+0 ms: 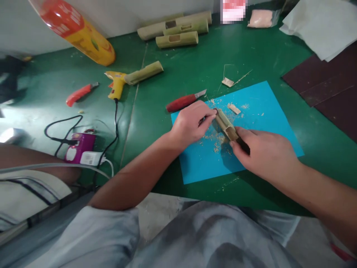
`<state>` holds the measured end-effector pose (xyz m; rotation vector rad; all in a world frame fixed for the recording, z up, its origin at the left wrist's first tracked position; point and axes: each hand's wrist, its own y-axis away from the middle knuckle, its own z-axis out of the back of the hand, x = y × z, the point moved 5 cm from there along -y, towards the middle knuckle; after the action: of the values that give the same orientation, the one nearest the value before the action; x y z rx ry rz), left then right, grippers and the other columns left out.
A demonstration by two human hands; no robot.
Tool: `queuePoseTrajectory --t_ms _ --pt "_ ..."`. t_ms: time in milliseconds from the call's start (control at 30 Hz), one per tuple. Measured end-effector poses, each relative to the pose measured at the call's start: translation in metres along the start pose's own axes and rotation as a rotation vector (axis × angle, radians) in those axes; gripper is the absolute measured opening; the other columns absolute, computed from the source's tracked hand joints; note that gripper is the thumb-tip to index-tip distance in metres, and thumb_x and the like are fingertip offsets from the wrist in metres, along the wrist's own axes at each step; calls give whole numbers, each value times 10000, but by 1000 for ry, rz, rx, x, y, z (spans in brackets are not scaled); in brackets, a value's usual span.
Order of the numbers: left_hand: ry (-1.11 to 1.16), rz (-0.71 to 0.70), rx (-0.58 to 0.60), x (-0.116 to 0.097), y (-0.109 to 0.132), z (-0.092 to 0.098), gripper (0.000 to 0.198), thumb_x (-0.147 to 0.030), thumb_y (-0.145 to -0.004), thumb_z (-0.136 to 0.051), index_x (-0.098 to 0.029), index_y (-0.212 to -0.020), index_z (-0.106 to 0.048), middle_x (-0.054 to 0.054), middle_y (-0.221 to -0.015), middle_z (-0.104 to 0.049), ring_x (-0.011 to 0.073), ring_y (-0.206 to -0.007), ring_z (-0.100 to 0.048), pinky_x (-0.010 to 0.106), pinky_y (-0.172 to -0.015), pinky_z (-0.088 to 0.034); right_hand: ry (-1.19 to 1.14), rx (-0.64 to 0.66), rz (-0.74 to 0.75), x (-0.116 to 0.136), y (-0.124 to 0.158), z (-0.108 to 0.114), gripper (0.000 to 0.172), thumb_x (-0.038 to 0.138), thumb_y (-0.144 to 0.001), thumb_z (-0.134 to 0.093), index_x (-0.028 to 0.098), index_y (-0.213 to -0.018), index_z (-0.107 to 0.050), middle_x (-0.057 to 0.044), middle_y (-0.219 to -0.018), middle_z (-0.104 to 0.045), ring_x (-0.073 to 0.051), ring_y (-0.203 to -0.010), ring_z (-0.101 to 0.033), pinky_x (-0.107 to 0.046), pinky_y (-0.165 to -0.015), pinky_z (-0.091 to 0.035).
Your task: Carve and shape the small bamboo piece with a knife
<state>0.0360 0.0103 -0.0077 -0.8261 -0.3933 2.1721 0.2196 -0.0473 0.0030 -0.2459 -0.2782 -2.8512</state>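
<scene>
Greenish notched bamboo tube [225, 123] is gripped by the right hand [266, 149] above rectangular blue paper [273, 115] as the left hand [191, 121] pinches an apparent dark-brown scrap [215, 111] at the tube's far end; likely smoothing, next needing steady support.

1. A green worktop [147, 121] carries a blue sheet [275, 115].
2. Just by the sheet's far-left corner: a red-handled knife [180, 103].
3. Left of the sheet: a yellow glue gun [118, 86], orange-red cutter [79, 95], purple power block [80, 146].
4. Beyond the sheet: grouped bamboo tubes [184, 38], a pale chip [228, 82], a pink packet [260, 18].
5. Right of the sheet: dark brown boards [326, 80].
</scene>
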Motion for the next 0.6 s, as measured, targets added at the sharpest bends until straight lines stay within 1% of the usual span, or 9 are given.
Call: queuePoseTrajectory --t_ms 100,200,333,433,533,600 --pt "12 -35 18 -1 -1 -1 184 -260 -1068 -581 -193 -1029 -748 58 -912 -768 188 -870 -722 355 -802 -599 0 6 3 1 1 0 428 419 -1033 -442 218 -1253 -749 -106 -933 -803 -241 -716 -674 -360 -581 -207" --pt "-10 -15 -1 -2 -1 -1 205 -267 -1073 -573 -199 -985 -746 58 -905 -766 182 -857 -721 348 -790 -597 1 14 1 0 1 0 438 428 -1036 -441 220 -1276 -742 -108 -962 -807 -243 -726 -680 -360 -579 -210" --pt "-6 -46 47 -8 0 -4 228 -275 -1078 -553 -190 -973 -737 57 -880 -755 190 -858 -720 349 -781 -593 14 27 -2 0 1 -1 446 430 -1038 -448 221 -1304 -738 -101 -939 -804 -252 -726 -683 -362 -577 -202" --pt "-15 -27 21 -8 0 -3 219 -261 -1079 -553 -183 -974 -730 61 -876 -747 187 -848 -707 344 -776 -583 11 19 -8 -1 1 -1 460 440 -1043 -445 225 -1334 -730 -98 -958 -806 -253 -730 -682 -363 -579 -201" --pt "8 -73 41 -8 -1 -4 194 -239 -1072 -556 -181 -1004 -729 53 -887 -746 188 -869 -710 344 -802 -581 10 21 0 0 1 0 448 423 -1037 -450 222 -1308 -745 -100 -941 -805 -248 -728 -675 -363 -584 -209" --pt "20 -71 21 -5 -2 -3 179 -226 -1065 -565 -177 -1013 -729 50 -889 -746 183 -864 -708 334 -802 -578 2 15 0 0 1 0 451 422 -1034 -453 219 -1310 -745 -102 -945 -806 -246 -729 -674 -364 -587 -216"
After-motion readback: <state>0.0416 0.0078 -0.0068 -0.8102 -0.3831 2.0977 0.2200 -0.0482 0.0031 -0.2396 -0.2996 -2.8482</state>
